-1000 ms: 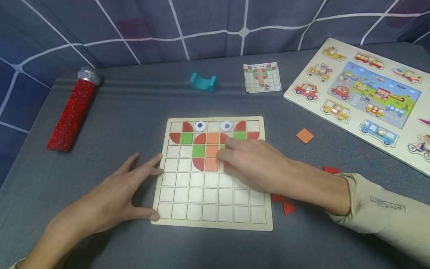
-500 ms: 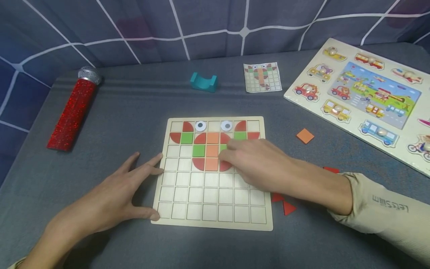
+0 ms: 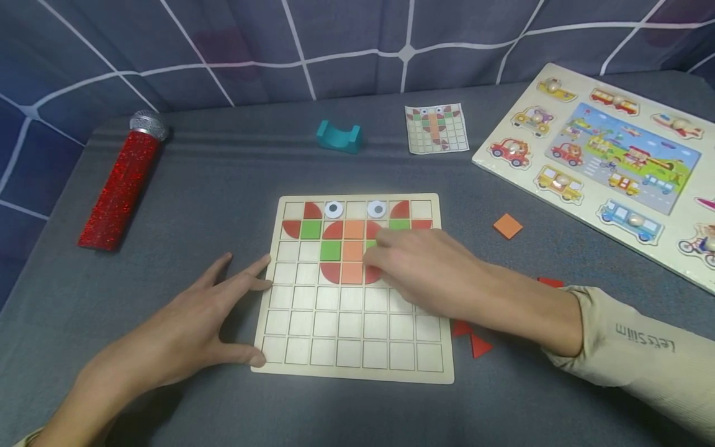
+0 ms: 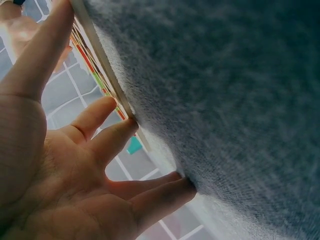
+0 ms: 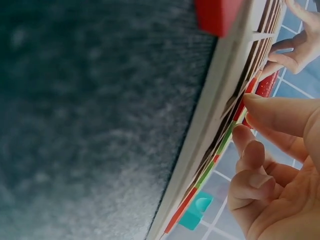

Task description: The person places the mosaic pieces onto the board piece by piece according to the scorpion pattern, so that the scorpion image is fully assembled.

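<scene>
A pale wooden grid board (image 3: 350, 351) lies on the table, with red, green and orange tiles and two eye discs in its upper cells. My left hand (image 3: 184, 332) is spread along its left edge, thumb and fingertips touching the rim. Over the board's right half, my right hand (image 3: 430, 270) has curled fingers, with thumb and index finger at a red quarter-circle tile (image 3: 371, 276) in the fourth row. The right wrist view has the thumb (image 5: 270, 111) against this red tile (image 5: 239, 111). In the head view my right hand partly covers that tile and a green one.
An orange square tile (image 3: 507, 226) and several red pieces (image 3: 479, 345) lie right of the board. Behind are a pattern card (image 3: 437, 139) and a teal block (image 3: 339, 138). A red microphone (image 3: 120, 189) lies left; a vehicle peg puzzle (image 3: 592, 205) lies right.
My right hand has shifted very slightly rightward from the green and red tiles, and its fingers remain at the red quarter-circle tile. The left hand stays at the board's edge.
</scene>
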`<act>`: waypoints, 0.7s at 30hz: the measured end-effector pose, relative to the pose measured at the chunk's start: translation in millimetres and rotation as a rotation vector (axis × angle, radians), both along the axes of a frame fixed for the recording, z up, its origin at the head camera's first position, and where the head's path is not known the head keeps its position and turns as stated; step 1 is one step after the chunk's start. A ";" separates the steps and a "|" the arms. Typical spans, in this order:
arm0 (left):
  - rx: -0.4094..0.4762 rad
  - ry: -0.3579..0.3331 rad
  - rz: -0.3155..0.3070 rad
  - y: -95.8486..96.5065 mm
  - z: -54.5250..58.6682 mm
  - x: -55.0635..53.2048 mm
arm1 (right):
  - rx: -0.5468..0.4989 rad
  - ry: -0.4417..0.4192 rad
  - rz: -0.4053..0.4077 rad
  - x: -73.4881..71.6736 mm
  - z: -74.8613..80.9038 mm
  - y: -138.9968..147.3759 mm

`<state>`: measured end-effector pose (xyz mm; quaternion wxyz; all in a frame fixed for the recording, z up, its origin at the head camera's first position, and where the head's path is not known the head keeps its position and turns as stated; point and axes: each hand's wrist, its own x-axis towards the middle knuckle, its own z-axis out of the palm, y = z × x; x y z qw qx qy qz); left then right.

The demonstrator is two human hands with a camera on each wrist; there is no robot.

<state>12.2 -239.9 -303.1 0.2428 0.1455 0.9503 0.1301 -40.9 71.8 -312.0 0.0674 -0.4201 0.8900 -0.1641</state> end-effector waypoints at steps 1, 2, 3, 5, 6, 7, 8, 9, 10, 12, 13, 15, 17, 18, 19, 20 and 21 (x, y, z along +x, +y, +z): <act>0.003 0.000 0.000 -0.1 0.2 -0.1 | -0.002 -0.002 -0.004 0.0 -0.2 0.5; 0.006 -0.001 0.000 -0.1 0.1 -0.2 | -0.003 -0.006 -0.009 0.0 -0.5 1.1; 0.009 0.000 0.000 -0.2 0.1 -0.2 | -0.005 -0.009 -0.014 -0.1 -1.1 1.9; 0.015 0.003 -0.005 -0.5 -0.1 0.1 | -0.003 -0.013 -0.022 -0.2 -1.7 2.9; 0.015 0.003 -0.005 -0.5 -0.2 0.3 | -0.002 -0.016 -0.026 -0.3 -1.8 3.2; 0.016 0.004 -0.006 -0.6 -0.2 0.4 | -0.001 -0.019 -0.029 -0.3 -1.8 3.5; 0.014 0.005 -0.007 -0.6 -0.5 0.6 | 0.000 -0.023 -0.031 -0.3 -1.8 3.7; 0.012 0.005 -0.006 -0.6 -0.6 0.6 | 0.000 -0.025 -0.032 -0.3 -1.8 3.8; 0.009 0.005 -0.006 -0.6 -0.7 0.5 | 0.001 -0.026 -0.032 -0.2 -1.3 3.9; 0.006 0.005 -0.005 -0.6 -0.7 0.4 | -0.002 -0.030 -0.027 0.1 -0.7 4.4; 0.007 0.006 -0.004 -0.5 -0.6 0.4 | -0.005 -0.031 -0.022 0.2 -0.6 4.7; 0.008 0.010 -0.008 -0.4 -0.5 0.4 | -0.008 -0.030 -0.013 0.3 -0.1 5.2; 0.009 0.012 -0.009 -0.3 -0.3 0.3 | -0.010 -0.028 -0.005 0.4 0.2 5.8; 0.009 0.014 -0.009 -0.2 -0.2 0.3 | -0.013 -0.027 -0.003 0.4 0.2 6.0; 0.010 0.015 -0.010 -0.2 -0.2 0.2 | -0.015 -0.028 -0.001 0.4 0.0 6.2; 0.009 0.015 -0.010 -0.1 -0.2 0.1 | -0.018 -0.029 0.001 0.3 0.0 6.7; 0.007 0.012 -0.007 0.0 -0.4 0.0 | -0.023 -0.031 0.002 0.3 -0.1 7.3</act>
